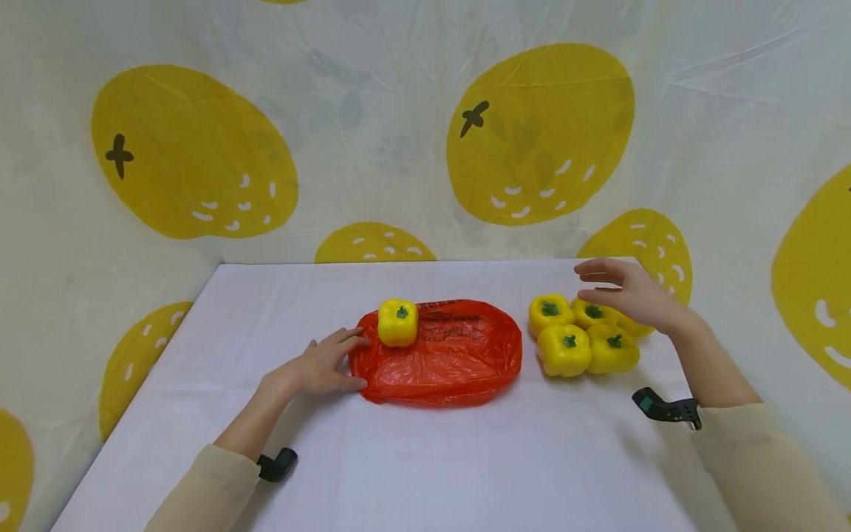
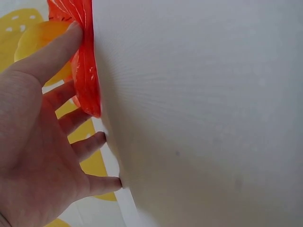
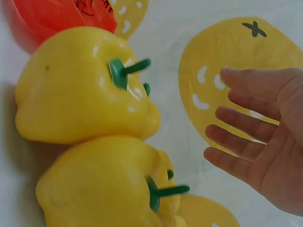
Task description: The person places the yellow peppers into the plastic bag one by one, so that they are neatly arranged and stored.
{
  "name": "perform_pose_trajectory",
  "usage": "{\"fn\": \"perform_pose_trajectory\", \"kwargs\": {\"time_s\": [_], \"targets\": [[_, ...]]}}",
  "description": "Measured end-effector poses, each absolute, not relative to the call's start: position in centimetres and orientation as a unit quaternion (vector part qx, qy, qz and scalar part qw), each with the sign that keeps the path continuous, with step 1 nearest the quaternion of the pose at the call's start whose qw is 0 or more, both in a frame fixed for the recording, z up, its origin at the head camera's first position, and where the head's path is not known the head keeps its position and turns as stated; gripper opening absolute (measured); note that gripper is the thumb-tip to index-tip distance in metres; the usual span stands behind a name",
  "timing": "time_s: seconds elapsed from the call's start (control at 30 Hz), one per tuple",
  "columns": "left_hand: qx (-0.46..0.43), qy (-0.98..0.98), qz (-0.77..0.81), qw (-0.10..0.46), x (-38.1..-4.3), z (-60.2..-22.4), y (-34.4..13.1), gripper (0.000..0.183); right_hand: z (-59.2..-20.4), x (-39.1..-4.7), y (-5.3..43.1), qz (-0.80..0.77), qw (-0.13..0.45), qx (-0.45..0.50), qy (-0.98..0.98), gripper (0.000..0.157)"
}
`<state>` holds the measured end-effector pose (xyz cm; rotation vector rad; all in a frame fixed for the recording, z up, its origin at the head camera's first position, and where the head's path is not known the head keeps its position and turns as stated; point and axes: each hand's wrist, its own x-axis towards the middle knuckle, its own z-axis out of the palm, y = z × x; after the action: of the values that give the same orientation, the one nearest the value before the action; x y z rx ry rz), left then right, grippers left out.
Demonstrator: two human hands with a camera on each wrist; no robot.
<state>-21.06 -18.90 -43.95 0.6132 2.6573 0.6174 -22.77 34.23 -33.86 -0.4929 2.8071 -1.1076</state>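
Note:
A red plastic bag (image 1: 452,369) with dark print lies flat on the table. One yellow bell pepper (image 1: 397,325) with a green stem sits on its left part. My left hand (image 1: 327,363) rests at the bag's left edge, fingers and thumb spread; in the left wrist view the thumb and fingertips touch the red plastic. Above the group of yellow bell peppers (image 1: 565,352) on the right hovers my right hand (image 1: 631,292), its fingers loosely bent and holding nothing. The right wrist view shows that hand (image 3: 265,127) apart from two of the peppers (image 3: 85,90).
A white cloth covers the table (image 1: 425,458). Behind it and at both sides hangs a pale curtain (image 1: 372,148) printed with big yellow fruit. The pepper group stands just right of the bag. Each wrist carries a dark strap-on device (image 1: 278,465).

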Motion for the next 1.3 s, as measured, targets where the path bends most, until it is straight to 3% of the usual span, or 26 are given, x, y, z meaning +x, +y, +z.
{"fn": "perform_pose_trajectory", "kwargs": {"time_s": [0.53, 1.3], "targets": [[0.212, 0.936, 0.219, 0.174, -20.9, -43.8, -18.7, 0.071, -34.0, -22.5, 38.6, -0.326, 0.061, -0.099, 0.938, 0.059], [0.21, 0.937, 0.216, 0.175, -21.1, -43.7, -18.8, 0.071, -36.3, -23.1, 43.1, -0.3, 0.153, -0.055, 0.94, 0.075]]}}
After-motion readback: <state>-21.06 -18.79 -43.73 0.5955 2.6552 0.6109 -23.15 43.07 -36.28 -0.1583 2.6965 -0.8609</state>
